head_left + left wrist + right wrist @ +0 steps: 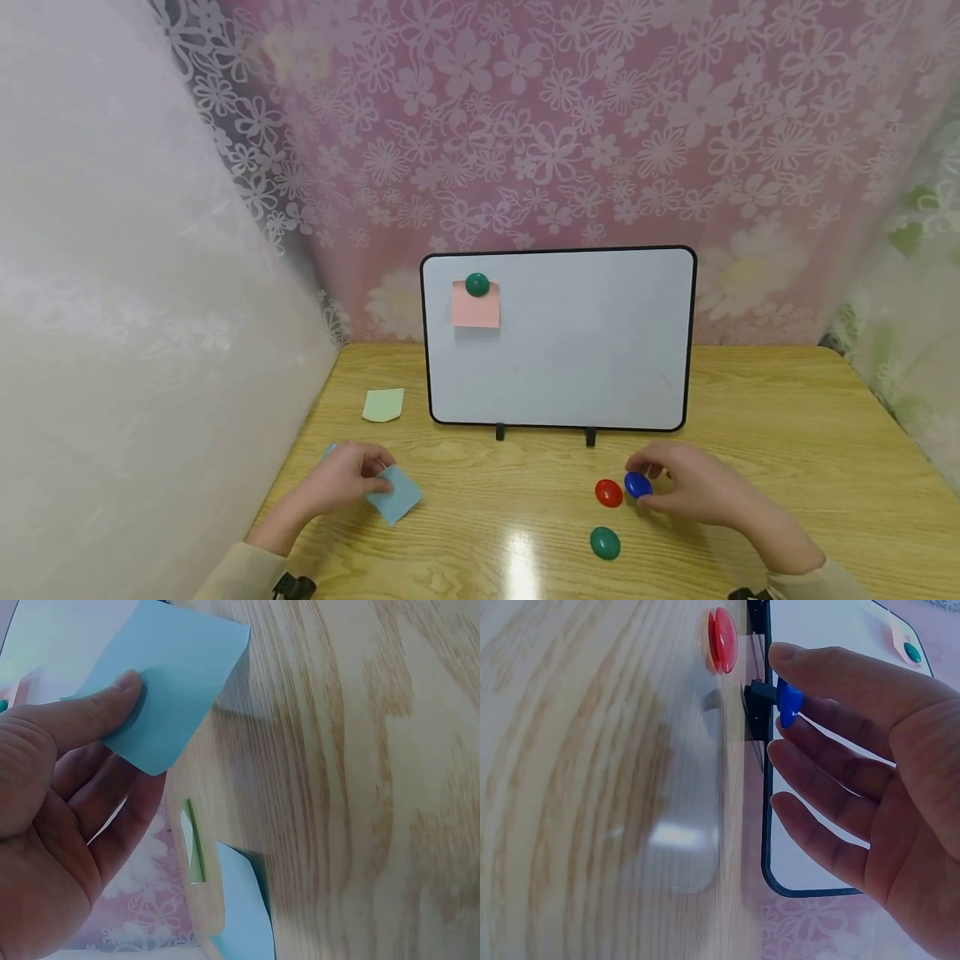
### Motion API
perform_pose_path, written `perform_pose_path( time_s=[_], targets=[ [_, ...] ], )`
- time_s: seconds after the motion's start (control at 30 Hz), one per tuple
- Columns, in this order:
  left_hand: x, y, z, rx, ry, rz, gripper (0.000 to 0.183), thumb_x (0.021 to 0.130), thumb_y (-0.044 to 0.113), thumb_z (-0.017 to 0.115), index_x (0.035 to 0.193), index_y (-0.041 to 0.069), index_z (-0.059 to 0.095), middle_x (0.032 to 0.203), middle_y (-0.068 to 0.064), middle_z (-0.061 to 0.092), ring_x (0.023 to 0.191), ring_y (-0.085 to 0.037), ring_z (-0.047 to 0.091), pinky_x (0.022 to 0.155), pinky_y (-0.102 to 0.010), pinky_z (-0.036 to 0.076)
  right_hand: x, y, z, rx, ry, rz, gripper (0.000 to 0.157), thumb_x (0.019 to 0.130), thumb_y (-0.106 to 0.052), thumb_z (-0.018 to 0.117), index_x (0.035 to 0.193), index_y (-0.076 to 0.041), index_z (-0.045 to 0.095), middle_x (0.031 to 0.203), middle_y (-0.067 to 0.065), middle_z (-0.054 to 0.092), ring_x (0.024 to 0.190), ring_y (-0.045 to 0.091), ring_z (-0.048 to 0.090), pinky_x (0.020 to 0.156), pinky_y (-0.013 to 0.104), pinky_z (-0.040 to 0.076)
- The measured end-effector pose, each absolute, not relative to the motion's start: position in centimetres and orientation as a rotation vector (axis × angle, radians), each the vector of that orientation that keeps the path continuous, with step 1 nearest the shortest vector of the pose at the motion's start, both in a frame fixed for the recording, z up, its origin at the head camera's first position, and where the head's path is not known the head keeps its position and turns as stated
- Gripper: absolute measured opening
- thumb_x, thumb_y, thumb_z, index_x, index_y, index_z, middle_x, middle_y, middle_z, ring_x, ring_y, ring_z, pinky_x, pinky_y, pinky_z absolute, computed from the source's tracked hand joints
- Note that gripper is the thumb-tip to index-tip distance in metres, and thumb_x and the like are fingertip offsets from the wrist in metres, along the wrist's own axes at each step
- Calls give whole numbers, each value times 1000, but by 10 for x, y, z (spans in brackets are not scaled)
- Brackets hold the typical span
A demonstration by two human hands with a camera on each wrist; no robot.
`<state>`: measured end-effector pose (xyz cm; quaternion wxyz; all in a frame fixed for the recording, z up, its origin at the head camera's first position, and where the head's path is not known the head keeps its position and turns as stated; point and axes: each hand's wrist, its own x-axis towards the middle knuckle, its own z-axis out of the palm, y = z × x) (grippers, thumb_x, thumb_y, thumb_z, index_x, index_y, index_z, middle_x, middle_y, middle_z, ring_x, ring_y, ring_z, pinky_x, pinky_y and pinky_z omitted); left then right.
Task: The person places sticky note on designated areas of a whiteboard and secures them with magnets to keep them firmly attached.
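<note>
- Light sleeves (240, 575) at the near edge, one on the left and one on the right.
- Left hand (351, 477): near left; grips the blue note (397, 496) between thumb and fingers.
- Second blue sheet (246, 907): on the bench (787, 433), beyond the left hand, partly hidden in the head view.
- Right hand (693, 483): near right; pinches the blue magnet (638, 485) between thumb and fingertips.
- Red magnet (608, 493): on the bench, just left of the blue magnet.
- Loose green magnet (604, 543): on the bench, on the near side of the red magnet.
- Pale green note (383, 405): on the bench, far left.
- Whiteboard (577, 350): upright, far centre, on two dark feet (590, 437).
- Pink note (476, 310): upper left of the whiteboard, under the mounted green magnet (477, 284).
- Floral curtain (570, 150): far side, behind the whiteboard.
</note>
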<state>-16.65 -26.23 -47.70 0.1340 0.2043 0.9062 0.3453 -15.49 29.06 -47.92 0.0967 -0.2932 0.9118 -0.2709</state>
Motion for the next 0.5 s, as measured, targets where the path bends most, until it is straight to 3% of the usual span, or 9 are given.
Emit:
perform_pose_path(
  time_s=[0.1,0.5],
  targets=[
    [-167,-259,-478,537,2631,1042,20,93,15,86,109,8,76,93,6,77,86,-11,73,71,-28,59,-155,291,-480,-884,2708,-814,42,87,-31,92,120,-12,76,111,-11,72,94,6,67,82,37,62],
    [-170,-246,-483,448,2651,1219,19,94,21,85,107,10,75,94,5,78,88,-12,74,72,-28,59,-160,289,-485,-903,2769,-843,36,88,-32,92,117,-18,77,109,-14,71,95,10,68,81,36,62]
  ],
)
